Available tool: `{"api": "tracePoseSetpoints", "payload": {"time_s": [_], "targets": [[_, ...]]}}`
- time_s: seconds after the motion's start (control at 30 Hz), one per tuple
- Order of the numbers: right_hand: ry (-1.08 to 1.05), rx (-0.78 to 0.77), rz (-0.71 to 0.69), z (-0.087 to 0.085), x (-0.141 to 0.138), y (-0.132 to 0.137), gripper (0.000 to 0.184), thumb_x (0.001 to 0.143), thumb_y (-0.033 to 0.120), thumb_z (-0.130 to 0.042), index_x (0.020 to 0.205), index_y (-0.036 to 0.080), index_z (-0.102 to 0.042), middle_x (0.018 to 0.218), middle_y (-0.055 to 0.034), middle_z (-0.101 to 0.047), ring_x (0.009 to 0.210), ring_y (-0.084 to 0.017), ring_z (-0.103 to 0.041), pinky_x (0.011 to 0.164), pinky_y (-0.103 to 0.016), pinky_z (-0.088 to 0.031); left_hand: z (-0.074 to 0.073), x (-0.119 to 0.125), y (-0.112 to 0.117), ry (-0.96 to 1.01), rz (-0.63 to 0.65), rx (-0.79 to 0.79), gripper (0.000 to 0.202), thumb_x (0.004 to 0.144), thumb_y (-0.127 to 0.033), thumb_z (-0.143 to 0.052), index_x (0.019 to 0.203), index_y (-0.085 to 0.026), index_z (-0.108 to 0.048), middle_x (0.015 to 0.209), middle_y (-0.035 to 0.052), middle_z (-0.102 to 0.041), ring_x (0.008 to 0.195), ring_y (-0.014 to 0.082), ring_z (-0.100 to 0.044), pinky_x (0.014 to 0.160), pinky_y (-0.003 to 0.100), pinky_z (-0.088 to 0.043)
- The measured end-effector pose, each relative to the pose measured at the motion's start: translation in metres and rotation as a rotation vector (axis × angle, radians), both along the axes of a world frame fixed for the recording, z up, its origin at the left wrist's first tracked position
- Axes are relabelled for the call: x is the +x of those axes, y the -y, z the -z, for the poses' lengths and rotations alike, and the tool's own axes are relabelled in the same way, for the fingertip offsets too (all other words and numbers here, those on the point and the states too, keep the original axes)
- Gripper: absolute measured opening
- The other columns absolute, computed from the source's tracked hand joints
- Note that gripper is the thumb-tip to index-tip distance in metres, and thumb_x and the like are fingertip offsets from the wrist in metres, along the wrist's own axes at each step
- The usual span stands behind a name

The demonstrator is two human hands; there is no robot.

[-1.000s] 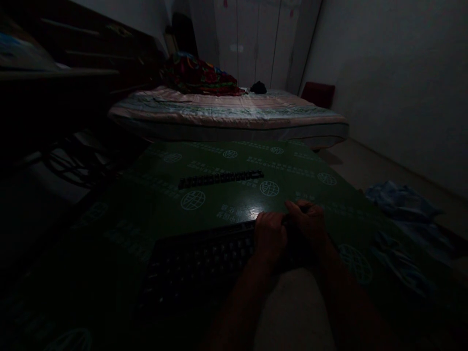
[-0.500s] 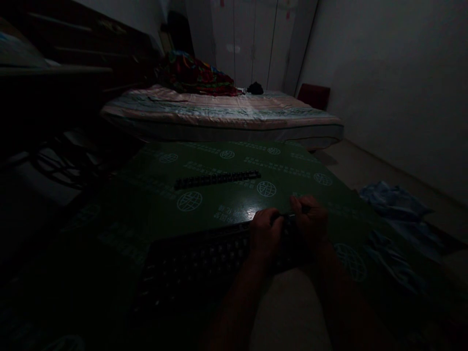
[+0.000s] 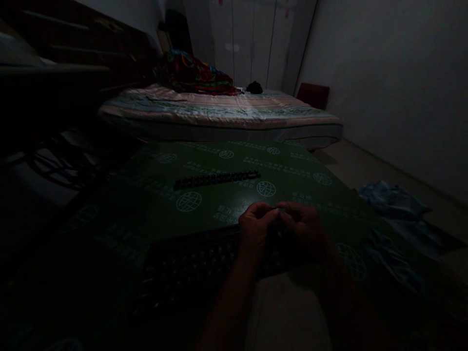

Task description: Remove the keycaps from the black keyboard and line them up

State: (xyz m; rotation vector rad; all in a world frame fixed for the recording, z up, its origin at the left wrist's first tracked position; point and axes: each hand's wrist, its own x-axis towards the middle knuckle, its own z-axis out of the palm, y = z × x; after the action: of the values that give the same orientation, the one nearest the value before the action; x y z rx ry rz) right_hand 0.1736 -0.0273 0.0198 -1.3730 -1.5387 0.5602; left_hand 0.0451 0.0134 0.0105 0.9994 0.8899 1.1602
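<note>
In the head view, we see the keyboard [image 3: 197,265] lying on the green desk [image 3: 314,158]. Our left hand [image 3: 252,226] and right hand [image 3: 305,224] meet over the keyboard's far edge, toward its right end. Their fingertips are gathered close together, but it is too dark for us to tell whether either grip is pinching a small piece. Beyond the keyboard lies a row of dark pieces [image 3: 219,180], which look to us like keycaps already set out. Many keys remain on the keyboard's left part, so we judge the work only partly done.
</note>
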Motion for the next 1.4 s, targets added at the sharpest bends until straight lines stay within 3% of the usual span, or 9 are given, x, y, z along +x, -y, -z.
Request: {"api": "tracePoseSetpoints", "payload": {"time_s": [0.2,0.6,0.83,1.03,1.4], "targets": [[-0.071,-0.065,0.051,-0.002,-0.002,0.001,0.026,0.071,0.028,-0.061,0.093,0.016,-0.068,0.053,0.0048,-0.052,0.047,-0.008,-0.046,0.045,-0.019,-0.037,-0.002,-0.001,0.001,0.077,0.031,-0.022,0.023,0.054,-0.023,-0.075,0.069,-0.015,-0.060,0.063,-0.0050,-0.059,0.057,0.0075,-0.054,0.056,0.018,-0.041],[-0.151,-0.138,0.052,-0.002,0.000,0.000,0.023,0.066,0.029,-0.064,0.086,0.017,-0.066,0.048,0.0068,-0.046,0.044,-0.008,-0.042,0.043,-0.018,-0.035,-0.004,-0.002,0.002,0.061,0.081,-0.029,0.023,0.052,-0.022,-0.075,0.071,-0.016,-0.063,0.066,-0.0033,-0.063,0.060,0.0099,-0.057,0.060,0.021,-0.045],[-0.085,-0.113,0.274,-0.014,0.016,-0.011,0.026,0.066,0.033,-0.062,0.085,0.015,-0.066,0.047,0.0062,-0.047,0.042,-0.009,-0.043,0.040,-0.019,-0.032,0.008,0.002,-0.006,-0.018,-0.023,-0.011,0.026,0.059,-0.031,-0.070,0.078,-0.015,-0.064,0.071,0.0021,-0.066,0.067,0.0143,-0.061,0.060,0.023,-0.046],[0.149,-0.193,0.168,-0.014,0.044,-0.055,0.023,0.064,0.029,-0.061,0.080,0.015,-0.068,0.046,0.0039,-0.053,0.045,-0.010,-0.048,0.046,-0.021,-0.035,0.011,0.002,-0.008,-0.219,-0.063,0.083,0.020,0.062,-0.030,-0.066,0.074,-0.015,-0.065,0.073,0.0028,-0.067,0.072,0.0156,-0.061,0.067,0.025,-0.045],[0.291,-0.224,0.081,0.025,0.062,-0.160,0.017,0.062,0.019,-0.062,0.077,0.018,-0.070,0.069,-0.0013,-0.066,0.064,-0.014,-0.056,0.057,-0.022,-0.039,0.002,-0.001,-0.005,-0.458,-0.021,0.086,0.010,0.065,-0.025,-0.056,0.065,-0.017,-0.063,0.068,0.0011,-0.065,0.069,0.0186,-0.061,0.068,0.029,-0.045]]}}
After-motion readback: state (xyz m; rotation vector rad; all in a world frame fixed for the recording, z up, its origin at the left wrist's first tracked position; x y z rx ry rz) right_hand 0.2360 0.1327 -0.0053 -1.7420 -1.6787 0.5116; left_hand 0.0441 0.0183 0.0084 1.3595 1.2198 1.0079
